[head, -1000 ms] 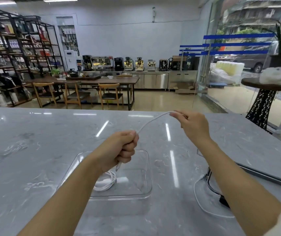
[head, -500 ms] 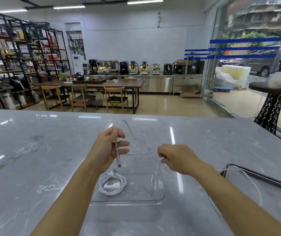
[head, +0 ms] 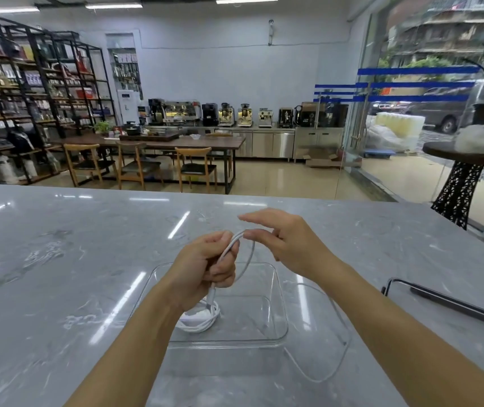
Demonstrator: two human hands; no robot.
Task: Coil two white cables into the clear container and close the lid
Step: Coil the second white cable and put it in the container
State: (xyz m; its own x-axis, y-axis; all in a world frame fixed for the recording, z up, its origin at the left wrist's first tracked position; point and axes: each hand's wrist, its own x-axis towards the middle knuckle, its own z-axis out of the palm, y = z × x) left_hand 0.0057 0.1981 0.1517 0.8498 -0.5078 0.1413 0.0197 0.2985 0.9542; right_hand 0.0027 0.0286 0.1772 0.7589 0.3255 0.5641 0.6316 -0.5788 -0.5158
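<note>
Loose tail: the second cable point(head: 341, 333) trails over my near-right part of the worktop point(head: 59, 259), outside the container wall, running back up under my right forearm.
Container: clear container point(head: 279, 292) sits mid-worktop; first cable point(head: 199, 320), coiled, lies in its left half.
Left hand point(head: 202, 270): fist pressed around the cable, connector end hanging down over the coil.
Right hand point(head: 282, 239): just beyond the left, thumb and forefinger pinching the loop's top, other fingers spread.
Judgement: slack lies right of the grip; my right hand feeds the next turn.

We count two hands, the left hand point(head: 205, 267) and the right hand point(head: 286, 240); two white cables, one coiled cable point(head: 198, 320) and one loose cable point(head: 327, 374); one clear container point(head: 276, 292); one lid point(head: 458, 304); and three wooden chairs point(head: 195, 165) beyond our worktop point(head: 59, 259).
</note>
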